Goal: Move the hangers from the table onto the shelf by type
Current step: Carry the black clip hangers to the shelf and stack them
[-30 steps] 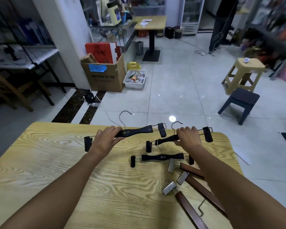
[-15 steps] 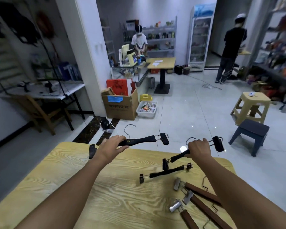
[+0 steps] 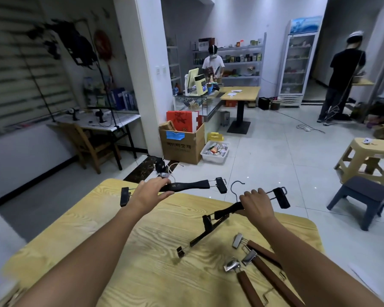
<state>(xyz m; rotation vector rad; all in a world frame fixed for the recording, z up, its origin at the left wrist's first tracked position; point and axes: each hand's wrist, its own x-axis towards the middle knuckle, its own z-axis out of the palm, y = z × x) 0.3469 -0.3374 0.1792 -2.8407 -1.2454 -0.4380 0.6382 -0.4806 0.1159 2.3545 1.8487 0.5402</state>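
Note:
My left hand (image 3: 148, 192) grips a black clip hanger (image 3: 193, 185) and holds it level above the far edge of the wooden table (image 3: 80, 229). My right hand (image 3: 256, 206) grips a second black clip hanger (image 3: 227, 210), which tilts down to the left. A third black hanger (image 3: 200, 237) hangs caught on its lower clip, one end touching the table. Three brown wooden clip hangers (image 3: 266, 273) lie on the table under my right forearm.
Beyond the table is open tiled floor with a cardboard box (image 3: 182, 145), a white bin (image 3: 215, 151), a yellow stool (image 3: 368, 158) and a dark stool (image 3: 361, 198). One person stands behind a counter and another stands at the far right. A desk and chair stand at the left.
Both hands have lifted their black hangers off the table. The third black hanger has come up at one end with the right one. My view has risen toward the room.

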